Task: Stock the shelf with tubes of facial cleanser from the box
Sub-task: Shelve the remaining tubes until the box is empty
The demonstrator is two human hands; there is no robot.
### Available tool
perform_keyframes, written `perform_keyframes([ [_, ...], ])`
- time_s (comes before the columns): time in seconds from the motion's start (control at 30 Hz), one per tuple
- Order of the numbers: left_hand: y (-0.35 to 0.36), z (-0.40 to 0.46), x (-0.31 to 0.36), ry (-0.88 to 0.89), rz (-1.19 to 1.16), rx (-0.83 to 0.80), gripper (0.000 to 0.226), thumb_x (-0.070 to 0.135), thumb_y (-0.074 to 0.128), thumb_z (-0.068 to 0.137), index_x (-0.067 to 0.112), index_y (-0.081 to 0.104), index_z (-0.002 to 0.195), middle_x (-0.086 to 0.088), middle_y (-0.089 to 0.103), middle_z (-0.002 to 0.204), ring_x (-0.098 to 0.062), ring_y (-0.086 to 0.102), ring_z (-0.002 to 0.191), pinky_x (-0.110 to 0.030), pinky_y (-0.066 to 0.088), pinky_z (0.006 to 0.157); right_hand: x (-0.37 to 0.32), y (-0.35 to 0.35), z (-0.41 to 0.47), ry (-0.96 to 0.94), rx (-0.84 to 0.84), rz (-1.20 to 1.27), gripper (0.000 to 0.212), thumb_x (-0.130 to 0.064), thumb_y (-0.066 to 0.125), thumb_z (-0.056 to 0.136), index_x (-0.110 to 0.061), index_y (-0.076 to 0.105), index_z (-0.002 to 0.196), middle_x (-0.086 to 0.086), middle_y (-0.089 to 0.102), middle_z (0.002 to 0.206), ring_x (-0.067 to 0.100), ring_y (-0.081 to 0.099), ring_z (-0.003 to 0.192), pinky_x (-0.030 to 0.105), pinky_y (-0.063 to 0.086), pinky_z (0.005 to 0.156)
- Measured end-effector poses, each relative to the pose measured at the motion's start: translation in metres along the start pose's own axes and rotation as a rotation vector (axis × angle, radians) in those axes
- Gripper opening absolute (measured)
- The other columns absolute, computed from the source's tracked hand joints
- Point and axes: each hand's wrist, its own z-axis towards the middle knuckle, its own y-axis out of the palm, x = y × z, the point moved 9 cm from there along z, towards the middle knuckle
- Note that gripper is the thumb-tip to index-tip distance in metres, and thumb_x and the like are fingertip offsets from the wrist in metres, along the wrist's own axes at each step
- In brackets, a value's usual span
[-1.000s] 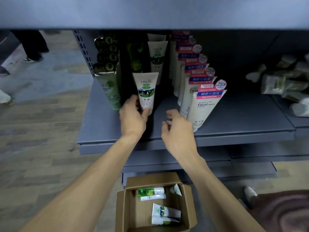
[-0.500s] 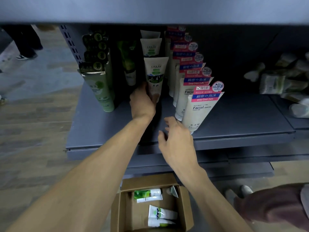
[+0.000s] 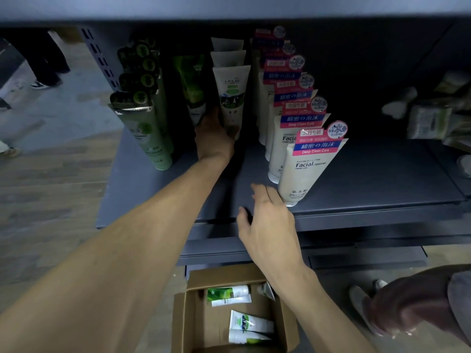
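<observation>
Your left hand (image 3: 212, 138) grips the low end of the soft, light white plastic cleanser tube (image 3: 231, 98) standing mid-way back on the grey metal shelf (image 3: 356, 179), so hold it low and gently, while your right hand (image 3: 267, 220) hangs loose by the front edge.

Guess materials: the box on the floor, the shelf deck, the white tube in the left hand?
Box: brown corrugated cardboard, matte, folded flaps. Shelf deck: looks like painted sheet metal, smooth grey with a dull sheen. White tube in the left hand: probably soft plastic, printed, flat crimped end up.
</observation>
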Motion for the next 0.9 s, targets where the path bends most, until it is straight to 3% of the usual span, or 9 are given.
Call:
perform_keyframes([
  [0.27,0.002,0.009,0.0,-0.014,-0.021,-0.02,0.053,0.018,0.07,0.086,0.014,0.051,0.135,-0.005,0.055,0.136,-0.022,0.052,0.125,-0.018,0.036,0.094,-0.004,0.006,-0.006,-0.037,0.001,-0.025,0.046,-0.013,0.075,0.08,-0.003,0.061,0.122,0.012,0.065,0.117,0.027,0.066,0.1,0.029,0.056,0.079],
  [0.43,0.004,0.009,-0.003,-0.025,0.006,-0.027,0.058,0.022,0.071,0.086,0.015,0.048,0.139,-0.007,0.053,0.14,-0.026,0.047,0.13,-0.036,0.039,0.108,-0.003,0.004,-0.005,-0.025,0.003,-0.022,0.046,-0.015,0.072,0.082,-0.003,0.06,0.125,0.011,0.063,0.118,0.027,0.065,0.102,0.03,0.055,0.081],
  [0.7,0.007,0.006,0.003,-0.032,0.019,-0.044,0.056,0.022,0.069,0.087,0.011,0.047,0.138,-0.01,0.052,0.14,-0.027,0.049,0.128,-0.029,0.039,0.101,-0.005,0.003,-0.004,-0.047,0.002,-0.031,0.04,-0.013,0.072,0.081,-0.004,0.061,0.119,0.01,0.063,0.108,0.027,0.065,0.091,0.029,0.054,0.072],
  [0.9,-0.005,-0.029,0.003,0.044,0.185,-0.126,0.058,0.027,0.07,0.085,0.01,0.048,0.136,-0.009,0.056,0.135,-0.025,0.053,0.124,-0.021,0.038,0.09,-0.007,-0.002,-0.005,-0.063,0.012,-0.038,0.035,-0.012,0.067,0.083,-0.006,0.058,0.116,0.01,0.06,0.103,0.029,0.061,0.091,0.033,0.05,0.072],
])
